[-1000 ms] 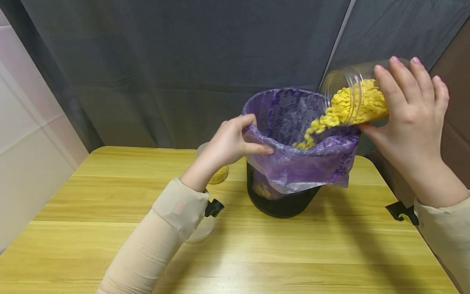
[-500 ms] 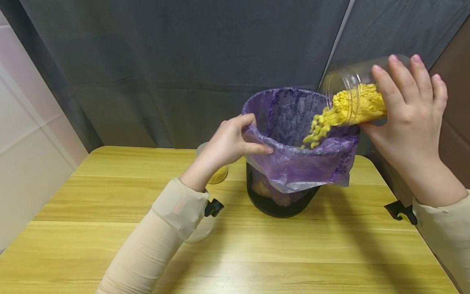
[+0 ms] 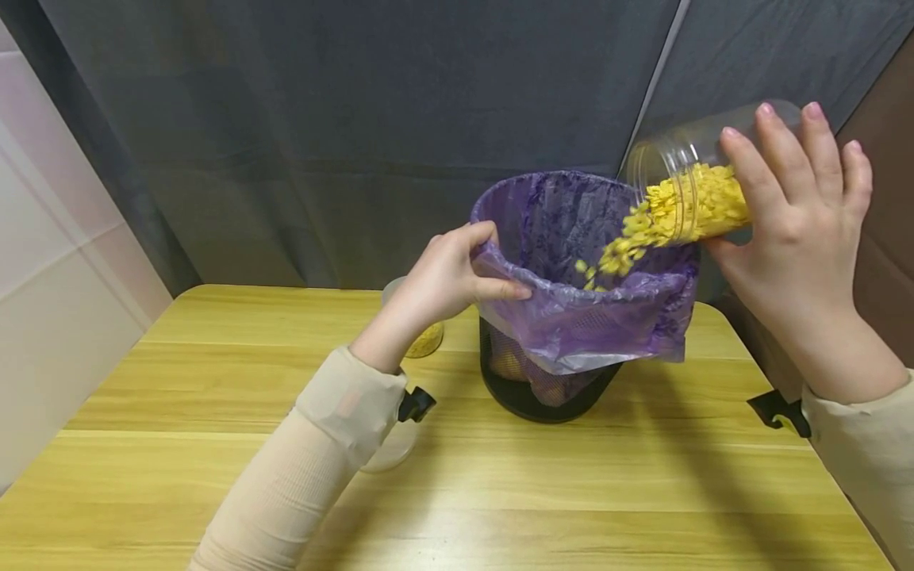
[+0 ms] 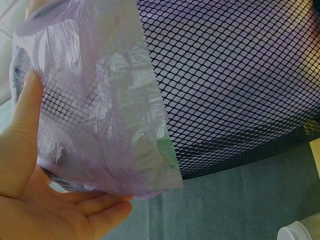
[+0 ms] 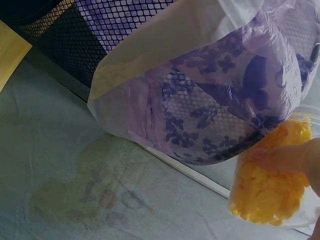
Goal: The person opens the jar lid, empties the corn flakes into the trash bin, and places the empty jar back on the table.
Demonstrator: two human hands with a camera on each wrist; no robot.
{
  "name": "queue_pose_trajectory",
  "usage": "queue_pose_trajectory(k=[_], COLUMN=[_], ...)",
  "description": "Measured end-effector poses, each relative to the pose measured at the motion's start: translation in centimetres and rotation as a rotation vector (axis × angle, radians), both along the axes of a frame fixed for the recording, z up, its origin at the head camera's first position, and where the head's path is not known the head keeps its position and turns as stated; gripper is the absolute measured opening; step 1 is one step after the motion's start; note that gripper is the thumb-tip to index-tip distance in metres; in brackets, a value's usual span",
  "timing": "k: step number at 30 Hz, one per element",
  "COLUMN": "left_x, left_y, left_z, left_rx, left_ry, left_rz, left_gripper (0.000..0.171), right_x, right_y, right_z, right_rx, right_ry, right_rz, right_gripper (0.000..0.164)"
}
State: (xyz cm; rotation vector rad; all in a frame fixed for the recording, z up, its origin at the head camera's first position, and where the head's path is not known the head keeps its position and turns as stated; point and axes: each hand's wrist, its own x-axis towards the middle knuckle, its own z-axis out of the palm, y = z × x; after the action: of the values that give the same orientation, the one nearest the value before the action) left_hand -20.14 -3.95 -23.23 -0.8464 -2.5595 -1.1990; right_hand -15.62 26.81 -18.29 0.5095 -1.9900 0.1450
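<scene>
My right hand (image 3: pixel 803 214) grips a clear plastic jar (image 3: pixel 714 143), tilted with its mouth over the bin. Small yellow flakes (image 3: pixel 703 202) fill its lower side and fall from the mouth into the bin. In the right wrist view the thumb lies along the jar (image 5: pixel 272 190). My left hand (image 3: pixel 450 274) holds the near left rim of the black mesh bin (image 3: pixel 543 408), pinching the purple bag (image 3: pixel 585 325) that lines it and folds over the rim. The left wrist view shows the left thumb on the bag (image 4: pixel 110 100). The bin's bottom inside is hidden.
Behind my left wrist, partly hidden, stands another clear jar (image 3: pixel 425 341) with yellow contents. A clear round lid (image 3: pixel 393 452) lies on the wooden table (image 3: pixel 250 396) under my left forearm. A grey curtain (image 3: pixel 321 143) hangs behind the table.
Yellow flakes keep falling from the jar into the bin, and the level in the jar looks slightly lower. The jar tilts a little further mouth-down. My left hand stays on the rim.
</scene>
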Motion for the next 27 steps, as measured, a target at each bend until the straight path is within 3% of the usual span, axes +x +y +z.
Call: queue_pose_trajectory(k=[27], left_x=[-0.15], left_y=[0.01], left_z=[-0.07], left_rx=[0.011], left_ry=[-0.004], left_rz=[-0.005], left_gripper=[0.055], right_x=[0.04], right_y=[-0.73], right_z=[-0.11], right_rx=[0.009], right_ry=[0.078], right_rz=[0.012], right_gripper=[0.086])
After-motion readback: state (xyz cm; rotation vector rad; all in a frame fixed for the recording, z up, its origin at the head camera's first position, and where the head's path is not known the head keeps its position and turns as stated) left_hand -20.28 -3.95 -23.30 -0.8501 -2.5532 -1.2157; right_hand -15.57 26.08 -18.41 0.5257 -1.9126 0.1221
